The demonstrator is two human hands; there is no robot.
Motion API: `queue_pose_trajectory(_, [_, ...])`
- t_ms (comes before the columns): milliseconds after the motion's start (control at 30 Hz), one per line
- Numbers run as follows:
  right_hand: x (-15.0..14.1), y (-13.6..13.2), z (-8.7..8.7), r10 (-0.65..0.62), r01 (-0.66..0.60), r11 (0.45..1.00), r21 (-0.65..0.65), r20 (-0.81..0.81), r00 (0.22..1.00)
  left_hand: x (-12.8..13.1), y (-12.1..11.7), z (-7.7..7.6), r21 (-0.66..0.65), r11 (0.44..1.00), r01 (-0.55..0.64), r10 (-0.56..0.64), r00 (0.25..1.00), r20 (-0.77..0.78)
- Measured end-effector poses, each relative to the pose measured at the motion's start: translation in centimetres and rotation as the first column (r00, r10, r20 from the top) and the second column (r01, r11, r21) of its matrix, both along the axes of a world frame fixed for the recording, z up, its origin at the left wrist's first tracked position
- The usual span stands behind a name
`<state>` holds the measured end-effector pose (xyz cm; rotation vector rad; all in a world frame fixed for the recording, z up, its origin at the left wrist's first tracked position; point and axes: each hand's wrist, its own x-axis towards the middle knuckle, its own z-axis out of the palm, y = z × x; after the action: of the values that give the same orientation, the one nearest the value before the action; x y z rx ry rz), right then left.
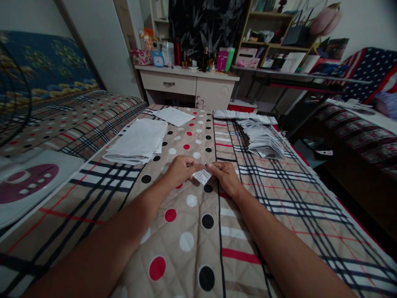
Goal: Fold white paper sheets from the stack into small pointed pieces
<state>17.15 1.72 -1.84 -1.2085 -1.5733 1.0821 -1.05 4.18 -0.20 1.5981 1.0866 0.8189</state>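
Observation:
A small folded piece of printed paper (203, 177) is pinched between my two hands, above the middle of the quilted bed cover (173, 244). My left hand (181, 171) grips its left side with thumb and fingers. On the opposite side, the thumb and index finger of my right hand (226, 176) hold it near the top corner. Beyond my left hand lies a stack of white paper sheets (136, 140), and a single white sheet (174, 116) rests behind that. Past my right hand, a fanned row of folded papers (262, 140) spreads over the plaid part.
A long white bundle (245, 116) lies at the bed's far edge. At left is a white appliance with a purple panel (29, 182). A dresser (186, 89) with bottles and boxes stands behind the bed. To the right are a glass-topped desk (297, 75) and shelves.

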Motion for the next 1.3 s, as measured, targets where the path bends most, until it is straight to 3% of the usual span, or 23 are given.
queue_pose_trajectory(133, [-0.2, 0.2, 0.2, -0.009, -0.013, 0.995, -0.102, -0.213, 0.977, -0.5, 0.6, -0.4, -0.102, 0.994, 0.037, -0.030, 0.997, 0.077])
queue_pose_trajectory(233, [0.0, 0.3, 0.4, -0.039, 0.009, 0.992, -0.125, -0.240, 0.970, -0.7, 0.9, -0.4, -0.128, 0.992, 0.016, -0.005, 0.997, 0.083])
queue_pose_trajectory(467, [0.6, 0.1, 0.7, -0.090, 0.089, 0.996, -0.015, -0.120, 0.989, -1.0, 0.8, -0.5, -0.086, 0.984, -0.155, 0.162, 0.983, 0.083])
queue_pose_trajectory(600, [0.3, -0.2, 0.5, -0.101, 0.105, 0.991, 0.077, -0.055, 0.993, -0.6, 0.8, -0.9, -0.065, 0.961, -0.270, 0.278, 0.942, 0.189])
queue_pose_trajectory(700, [0.0, -0.3, 0.3, -0.108, 0.111, 0.988, 0.110, -0.033, 0.994, -0.4, 0.9, -1.0, -0.057, 0.955, -0.292, 0.297, 0.922, 0.247])
queue_pose_trajectory(867, [-0.2, -0.3, 0.2, -0.012, 0.014, 0.998, 0.063, -0.035, 0.999, -0.9, 1.4, -1.2, 0.054, 0.940, -0.338, 0.315, 0.915, 0.251])
queue_pose_trajectory(1000, [-0.4, -0.6, 0.6, 0.106, -0.115, 0.988, 0.098, 0.092, 0.990, -1.2, 1.6, -1.2, 0.189, 0.903, -0.386, 0.342, 0.911, 0.228])
queue_pose_trajectory(1100, [-0.6, -0.9, 1.0, 0.008, -0.061, 0.970, 0.235, 0.220, 0.975, -0.7, 1.3, -1.1, 0.218, 0.890, -0.401, 0.360, 0.910, 0.205])
queue_pose_trajectory(1200, [-0.7, -1.0, 1.3, -0.176, 0.028, 0.911, 0.412, 0.326, 0.929, 0.3, 0.7, -0.9, 0.123, 0.927, -0.353, 0.322, 0.922, 0.215])
queue_pose_trajectory(1300, [-0.8, -1.0, 1.3, -0.266, -0.003, 0.854, 0.520, 0.441, 0.857, 1.2, 0.1, -0.8, 0.022, 0.964, -0.264, 0.251, 0.938, 0.239])
